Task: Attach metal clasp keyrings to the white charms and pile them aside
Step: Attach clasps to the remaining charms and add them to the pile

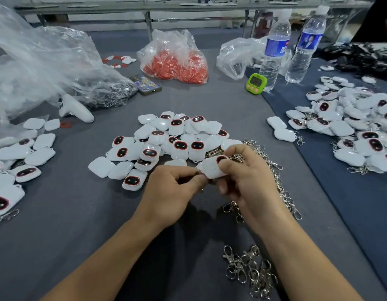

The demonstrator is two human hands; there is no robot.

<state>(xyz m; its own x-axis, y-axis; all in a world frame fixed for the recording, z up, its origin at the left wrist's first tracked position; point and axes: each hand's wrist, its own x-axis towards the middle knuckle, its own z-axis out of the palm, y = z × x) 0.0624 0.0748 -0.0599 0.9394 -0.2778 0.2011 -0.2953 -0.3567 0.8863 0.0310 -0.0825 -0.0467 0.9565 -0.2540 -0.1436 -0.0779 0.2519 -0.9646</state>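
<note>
My right hand (246, 181) grips a white charm (213, 169) with a dark red-rimmed face, held just above the table. My left hand (173, 192) pinches at the charm's left edge; whatever sits between those fingertips is hidden. Behind my hands lies a heap of loose white charms (173, 140). Metal clasp keyrings (275, 170) trail along the right of my right hand, and a smaller bunch of keyrings (249, 270) lies near the front edge. A pile of charms with clasps on them (351, 124) covers the right side of the table.
More charms (16, 157) lie at the left beside a large clear plastic bag (42, 66). At the back are a bag of orange parts (177, 61), a phone (145, 84), a green timer (256, 83), two water bottles (275, 46) and a white controller (76, 109).
</note>
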